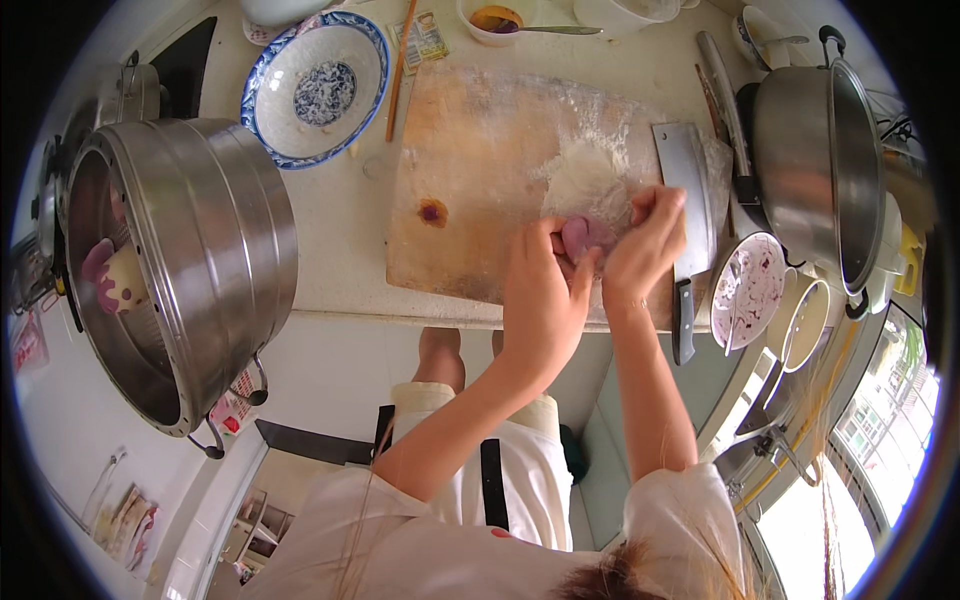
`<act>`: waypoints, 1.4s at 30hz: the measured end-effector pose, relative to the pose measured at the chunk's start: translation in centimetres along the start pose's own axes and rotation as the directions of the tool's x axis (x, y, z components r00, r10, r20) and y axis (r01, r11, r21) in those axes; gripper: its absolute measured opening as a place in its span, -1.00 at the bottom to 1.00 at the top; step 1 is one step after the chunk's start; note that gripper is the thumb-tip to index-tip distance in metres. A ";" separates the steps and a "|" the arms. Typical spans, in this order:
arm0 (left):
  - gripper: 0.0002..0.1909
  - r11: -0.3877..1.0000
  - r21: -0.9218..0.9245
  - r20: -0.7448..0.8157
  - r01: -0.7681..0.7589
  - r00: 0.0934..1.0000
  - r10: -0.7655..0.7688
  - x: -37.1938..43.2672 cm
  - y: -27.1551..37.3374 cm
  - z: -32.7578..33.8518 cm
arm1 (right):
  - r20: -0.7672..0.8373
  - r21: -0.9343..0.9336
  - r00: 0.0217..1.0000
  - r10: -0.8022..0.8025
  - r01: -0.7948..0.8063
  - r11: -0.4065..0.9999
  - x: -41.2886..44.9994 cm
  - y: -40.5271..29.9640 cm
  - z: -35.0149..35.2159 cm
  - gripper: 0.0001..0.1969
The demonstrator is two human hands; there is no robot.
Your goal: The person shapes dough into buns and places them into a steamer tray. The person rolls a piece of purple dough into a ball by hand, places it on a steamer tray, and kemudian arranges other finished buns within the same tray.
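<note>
A small piece of purple dough (577,235) is held between the thumb and fingers of my left hand (551,274), low over the right half of a floured wooden board (472,165). Close on its right, my right hand (646,244) has its fingers curled; whether anything is inside them cannot be told. White flour (589,180) lies on the board just beyond both hands. A cleaver (688,195) with a black handle rests along the board's right edge, beside my right hand. A dark purple-brown stain (433,213) marks the board's left part.
At left stands a large steel steamer pot (225,225) holding purple and cream dough shapes (124,281). A blue-rimmed bowl (255,97) and a thin wooden stick (401,71) lie behind. On the right are a smeared bowl (750,289), a cream cup (806,319) and a deep steel pot (791,165).
</note>
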State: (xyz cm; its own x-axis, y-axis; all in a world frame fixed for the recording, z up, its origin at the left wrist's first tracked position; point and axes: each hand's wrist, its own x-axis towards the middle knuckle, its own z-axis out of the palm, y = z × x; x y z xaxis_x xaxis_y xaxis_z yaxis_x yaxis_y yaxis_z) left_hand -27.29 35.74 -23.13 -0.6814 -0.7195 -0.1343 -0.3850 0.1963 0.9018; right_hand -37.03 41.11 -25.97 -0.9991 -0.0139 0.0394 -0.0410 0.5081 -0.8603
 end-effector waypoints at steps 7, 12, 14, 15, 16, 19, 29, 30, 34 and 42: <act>-0.72 0.970 -0.147 0.226 -0.193 0.948 0.222 1.4 -0.9 -2.5 | 0.505 0.279 0.860 0.071 -0.240 0.930 0.8 -3.1 -3.9 -0.55; -0.77 0.919 -0.371 0.487 0.132 0.870 0.072 2.3 -0.1 -5.2 | 0.749 0.043 0.660 -0.062 0.045 0.998 2.2 -3.7 -4.9 -0.65; -0.77 0.940 -0.287 0.522 0.187 0.853 -0.011 3.7 -0.3 -5.5 | 0.743 0.008 0.669 0.009 -0.021 1.000 2.2 -4.4 -4.1 -0.65; -0.77 0.947 -0.207 0.552 0.244 0.829 -0.093 4.3 -0.3 -5.5 | 0.733 -0.037 0.675 0.084 -0.085 0.996 2.2 -4.6 -3.9 -0.65; -0.71 0.962 -0.218 0.401 0.162 0.914 -0.063 4.2 -1.0 -4.7 | 0.736 -0.134 0.677 0.003 0.140 0.981 2.5 -4.0 -3.5 -0.64; -0.63 0.994 0.005 0.304 -0.110 0.947 0.104 3.4 -0.4 -4.7 | 0.704 -0.177 0.707 -0.062 0.259 0.949 1.9 -4.0 -2.9 -0.62; -0.72 0.996 -0.087 0.260 0.032 0.965 -0.008 2.2 -1.2 -4.1 | 0.480 -0.339 0.737 -0.476 0.656 0.675 -1.3 -2.4 -0.4 -0.67; -0.68 0.996 -0.090 0.319 0.015 0.948 0.014 2.1 -1.5 -4.4 | 0.482 -0.341 0.737 -0.474 0.656 0.673 -1.1 -2.1 -0.4 -0.67; -0.61 0.995 -0.101 0.263 0.019 0.965 0.008 1.1 -1.2 -4.5 | 0.536 -0.342 0.597 -0.597 0.800 0.493 -0.8 -1.4 0.2 -0.83; -0.77 0.999 -0.022 0.113 0.035 0.993 -0.033 0.2 -0.8 -1.8 | 0.161 -0.444 0.921 -0.354 0.388 0.808 -0.2 0.2 1.7 -0.87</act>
State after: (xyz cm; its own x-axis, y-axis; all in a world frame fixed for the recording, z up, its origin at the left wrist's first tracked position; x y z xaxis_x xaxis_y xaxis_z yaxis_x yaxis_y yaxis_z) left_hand -26.05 34.23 -23.11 -0.7344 -0.6457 -0.2091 -0.3951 0.1562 0.9053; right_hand -36.81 39.73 -27.00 -0.9073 -0.3313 0.2588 -0.4170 0.7876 -0.4537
